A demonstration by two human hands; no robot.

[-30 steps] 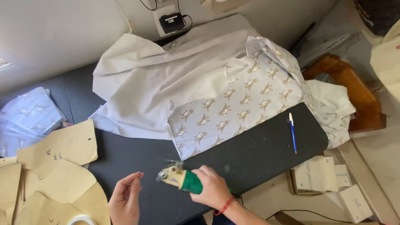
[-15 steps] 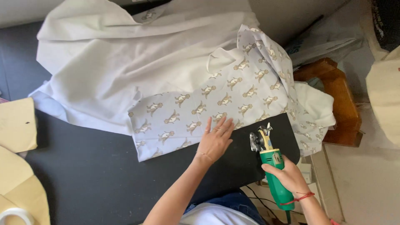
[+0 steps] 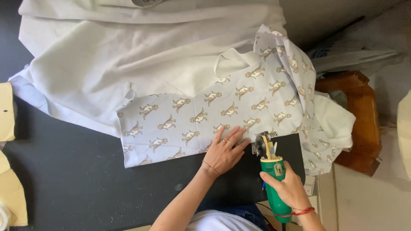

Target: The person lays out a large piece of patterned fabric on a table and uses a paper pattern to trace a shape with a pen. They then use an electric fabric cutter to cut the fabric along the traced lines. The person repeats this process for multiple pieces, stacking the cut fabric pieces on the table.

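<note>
My left hand (image 3: 226, 150) lies flat, fingers spread, on the near edge of a pale blue fabric printed with small animal figures (image 3: 205, 119). My right hand (image 3: 287, 185) grips the green handle of an electric rotary fabric cutter (image 3: 269, 164). The cutter's round blade and metal guard sit at the fabric's near edge, just right of my left fingertips. The printed fabric rests on a black table (image 3: 77, 179), folded back over its plain white side (image 3: 128, 55).
Cream paper pattern pieces (image 3: 10, 188) lie at the table's left edge. A brown wooden chair (image 3: 361, 124) stands to the right, with fabric draped over its side. A grey bag (image 3: 355, 47) sits behind the chair.
Both hands moved from the table's left part to the printed fabric. The left hand went down flat on the fabric. The right hand brought the cutter up to the fabric edge.
</note>
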